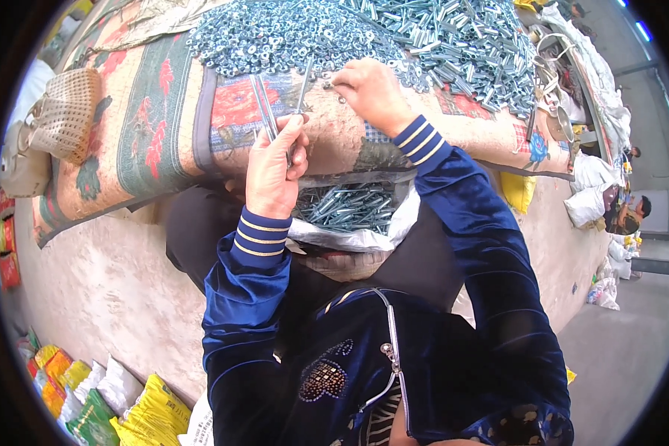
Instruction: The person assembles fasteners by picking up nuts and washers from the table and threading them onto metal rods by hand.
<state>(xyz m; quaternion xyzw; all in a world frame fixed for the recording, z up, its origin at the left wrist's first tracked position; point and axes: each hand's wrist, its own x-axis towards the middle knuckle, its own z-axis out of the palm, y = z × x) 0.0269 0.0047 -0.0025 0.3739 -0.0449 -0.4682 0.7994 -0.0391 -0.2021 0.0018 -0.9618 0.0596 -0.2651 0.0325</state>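
Observation:
My left hand (277, 167) is closed around several long thin metal rods (263, 104), which point up and away from me. One of them leans apart from the rest, toward the nuts. Over the near edge of a heap of small metal nuts (275, 41), my right hand (377, 95) has its fingers pinched together, with a nut (342, 99) at the fingertips. To the right of the nuts lies a heap of short metal sleeves (461, 48). Below my hands, an open white sack (405, 215) between my knees holds many slender metal pieces (349, 207).
A patterned cloth (156, 126) covers the work surface, its edge hanging toward me. At left stands a woven plastic basket (70, 115). White bags (591, 189) lie at right, and colourful sacks (152, 412) sit on the floor at lower left. Another person (632, 215) is far right.

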